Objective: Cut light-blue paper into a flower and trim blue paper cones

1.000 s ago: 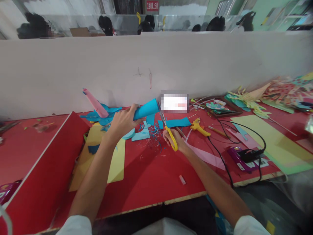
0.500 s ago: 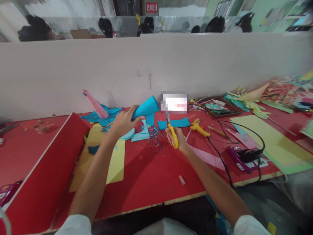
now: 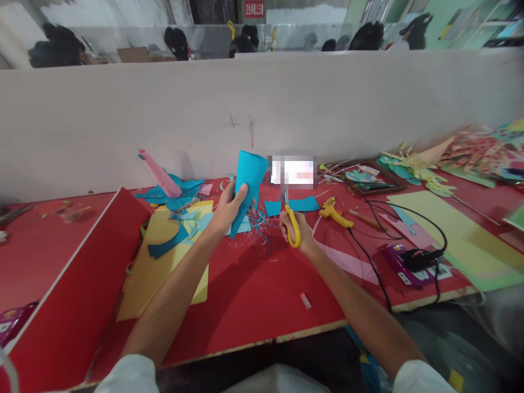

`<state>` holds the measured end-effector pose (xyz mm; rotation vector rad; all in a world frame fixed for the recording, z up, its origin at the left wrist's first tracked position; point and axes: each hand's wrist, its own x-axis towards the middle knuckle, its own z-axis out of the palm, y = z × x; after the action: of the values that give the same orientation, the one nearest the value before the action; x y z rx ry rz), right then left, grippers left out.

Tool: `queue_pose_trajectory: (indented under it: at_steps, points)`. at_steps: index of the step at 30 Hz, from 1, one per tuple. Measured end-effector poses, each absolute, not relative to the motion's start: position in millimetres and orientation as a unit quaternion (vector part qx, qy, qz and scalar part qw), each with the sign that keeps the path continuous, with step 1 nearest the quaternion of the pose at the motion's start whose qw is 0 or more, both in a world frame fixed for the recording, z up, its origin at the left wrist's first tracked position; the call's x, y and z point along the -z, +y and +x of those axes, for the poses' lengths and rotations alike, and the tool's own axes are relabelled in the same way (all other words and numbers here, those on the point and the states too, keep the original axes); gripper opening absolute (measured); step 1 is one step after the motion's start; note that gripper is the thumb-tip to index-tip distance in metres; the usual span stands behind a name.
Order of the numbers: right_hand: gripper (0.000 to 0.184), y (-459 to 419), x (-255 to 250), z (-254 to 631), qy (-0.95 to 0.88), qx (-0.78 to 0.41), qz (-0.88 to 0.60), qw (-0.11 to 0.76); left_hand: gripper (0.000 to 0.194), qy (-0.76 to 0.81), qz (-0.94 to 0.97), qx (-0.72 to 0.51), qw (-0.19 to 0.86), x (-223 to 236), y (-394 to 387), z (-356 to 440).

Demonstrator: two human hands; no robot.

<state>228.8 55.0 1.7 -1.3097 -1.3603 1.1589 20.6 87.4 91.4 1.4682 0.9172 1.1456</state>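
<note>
A rolled blue sheet (image 3: 250, 173), paper or thin foam, is gripped in my left hand (image 3: 230, 205); it stands nearly upright with its wider end at the top. My right hand (image 3: 295, 226) is closed on yellow-handled scissors (image 3: 293, 226), their blades pointing up and away, apart from the roll. Blue strips (image 3: 305, 204) lie behind the right hand. Thin blue shreds (image 3: 260, 221) are scattered on the red table (image 3: 262, 295) between my hands. Left of them, a pink cone (image 3: 160, 173) leans up from blue cut-out pieces (image 3: 184, 191).
A yellow glue gun (image 3: 335, 214) with a black cord lies to the right, near a purple power box (image 3: 405, 265). Yellow sheets (image 3: 470, 229) cover the right side. A red divider (image 3: 82, 278) rises at left, and a white partition (image 3: 164, 114) stands behind the table.
My left hand has turned the blue roll from slanting right to nearly upright and moved slightly right. The scissors, earlier at the roll's end, have drawn away from it in my right hand.
</note>
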Motion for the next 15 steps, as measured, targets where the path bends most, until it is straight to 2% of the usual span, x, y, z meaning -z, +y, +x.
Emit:
queue_pose_trajectory:
  at_steps: [3,9,13,15]
  points:
    - [0.081,54.1,-4.0,227.9,-0.518,-0.490,-0.519,0.471,0.057,0.387,0.587,-0.484,0.521,-85.3,88.4,26.6]
    - [0.080,56.5,1.1,230.9,-0.541,-0.473,-0.515,0.468,0.056,0.419,0.593,-0.474,0.499,-90.1,88.1,23.0]
    - [0.077,61.2,9.3,235.1,-0.590,-0.425,-0.497,0.473,0.062,0.441,0.636,-0.456,0.439,-100.2,90.3,10.2]
    - [0.067,62.3,11.0,237.8,-0.610,-0.397,-0.500,0.471,0.065,0.465,0.672,-0.430,0.384,-106.1,92.0,2.1]
